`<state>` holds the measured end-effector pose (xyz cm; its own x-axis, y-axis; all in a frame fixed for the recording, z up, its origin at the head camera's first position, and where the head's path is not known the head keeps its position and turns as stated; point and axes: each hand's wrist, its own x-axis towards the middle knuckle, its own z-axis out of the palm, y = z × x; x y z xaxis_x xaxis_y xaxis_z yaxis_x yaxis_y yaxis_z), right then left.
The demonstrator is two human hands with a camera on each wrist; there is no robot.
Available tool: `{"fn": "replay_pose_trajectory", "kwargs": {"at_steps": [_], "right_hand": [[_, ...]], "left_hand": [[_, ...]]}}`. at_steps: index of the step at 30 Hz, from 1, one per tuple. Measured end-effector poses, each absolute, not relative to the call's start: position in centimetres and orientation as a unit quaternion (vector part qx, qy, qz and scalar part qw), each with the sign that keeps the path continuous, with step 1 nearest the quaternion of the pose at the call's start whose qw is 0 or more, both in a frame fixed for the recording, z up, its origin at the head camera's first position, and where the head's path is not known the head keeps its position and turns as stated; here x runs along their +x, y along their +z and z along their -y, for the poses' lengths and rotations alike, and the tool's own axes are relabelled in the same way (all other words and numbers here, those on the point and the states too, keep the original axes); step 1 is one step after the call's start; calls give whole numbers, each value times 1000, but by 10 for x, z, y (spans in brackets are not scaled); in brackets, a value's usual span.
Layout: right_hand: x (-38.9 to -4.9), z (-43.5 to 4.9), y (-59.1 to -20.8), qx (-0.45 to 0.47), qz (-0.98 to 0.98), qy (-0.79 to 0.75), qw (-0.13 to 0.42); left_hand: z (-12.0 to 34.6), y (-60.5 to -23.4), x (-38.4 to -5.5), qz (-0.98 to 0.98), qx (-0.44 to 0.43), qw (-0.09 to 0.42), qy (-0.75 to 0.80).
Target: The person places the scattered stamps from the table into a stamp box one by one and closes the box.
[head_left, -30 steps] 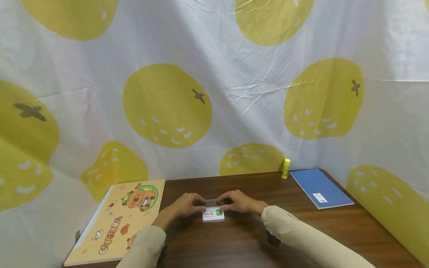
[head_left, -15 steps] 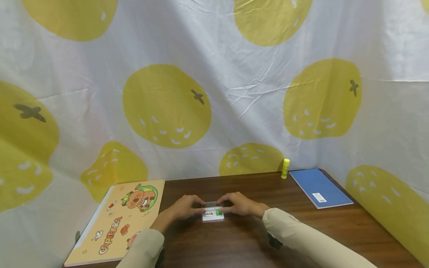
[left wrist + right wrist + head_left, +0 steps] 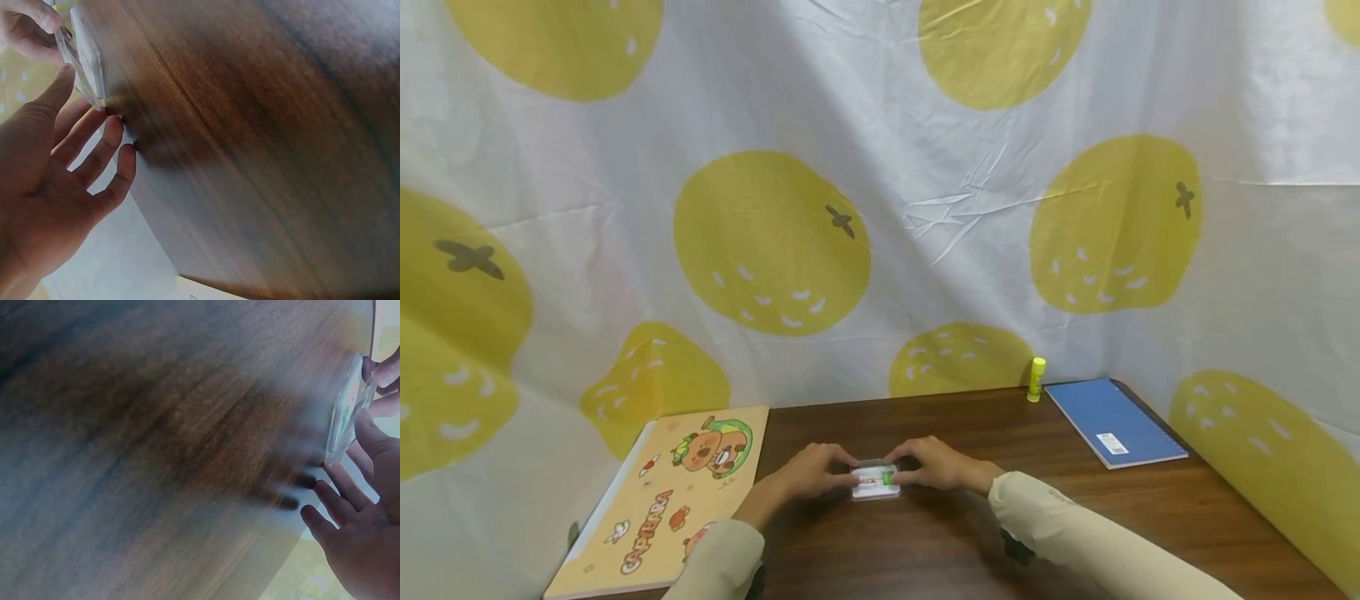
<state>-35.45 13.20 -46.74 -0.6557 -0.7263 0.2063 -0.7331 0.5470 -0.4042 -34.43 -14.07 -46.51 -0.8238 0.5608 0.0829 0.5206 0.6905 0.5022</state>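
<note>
A small clear plastic case with a hinged lid lies on the brown table, between my two hands. White contents with red and green print show through it. My left hand pinches the left side of the lid with thumb and forefinger; its other fingers spread loosely beside the case in the left wrist view. From the opposite side my right hand grips the lid the same way. In the right wrist view the lid slants at a narrow angle over the base.
A yellow capybara-print board or folder lies on the left of the table. At the back right stand a yellow glue stick and, beside it, a flat blue notebook. A fruit-print curtain hangs behind and at the sides.
The clear lid has swung down toward me, from raised at the back to low over the case. Both hands have moved slightly nearer with it, keeping their grip.
</note>
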Motion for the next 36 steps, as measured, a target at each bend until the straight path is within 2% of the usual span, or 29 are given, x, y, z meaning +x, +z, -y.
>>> {"fn": "replay_pose_trajectory", "kwargs": {"at_steps": [14,36], "right_hand": [[-353,-131,-472,420,877,230,27],[-343,-129,-470,404,882,242,6]], "left_hand": [[140,-467,-343,-921,302,24,244],[135,-460,-334,-928,310,12,206]]}}
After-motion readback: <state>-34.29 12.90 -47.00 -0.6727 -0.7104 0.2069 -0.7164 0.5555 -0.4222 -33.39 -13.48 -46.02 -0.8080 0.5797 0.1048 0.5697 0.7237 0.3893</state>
